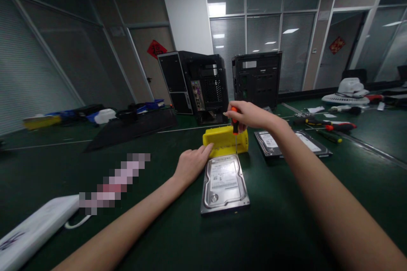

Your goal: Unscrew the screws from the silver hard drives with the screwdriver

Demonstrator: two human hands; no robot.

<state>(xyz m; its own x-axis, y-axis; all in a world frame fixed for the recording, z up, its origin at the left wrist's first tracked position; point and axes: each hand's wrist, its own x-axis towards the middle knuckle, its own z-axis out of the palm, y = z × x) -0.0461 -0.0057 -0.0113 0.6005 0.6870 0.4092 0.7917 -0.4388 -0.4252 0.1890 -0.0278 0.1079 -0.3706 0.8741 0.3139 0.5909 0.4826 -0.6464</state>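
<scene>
A silver hard drive [224,182] lies label up on the green table [152,237]. Just behind it a yellow plastic bin [225,139] rests on its side, its opening facing me. My right hand [242,115] is closed on the orange and black handle of a screwdriver [235,129], held upright with its tip at the drive's far right corner. At the drive's far left corner is my left hand [193,161], its fingers resting against the drive and the bin's left edge; whether they grip anything is hidden.
Two computer cases [203,84] [257,78] stand behind. More hard drives [270,142] and several hand tools [341,127] lie right. A white box [38,226] is at the near left, a black mat [136,125] farther back.
</scene>
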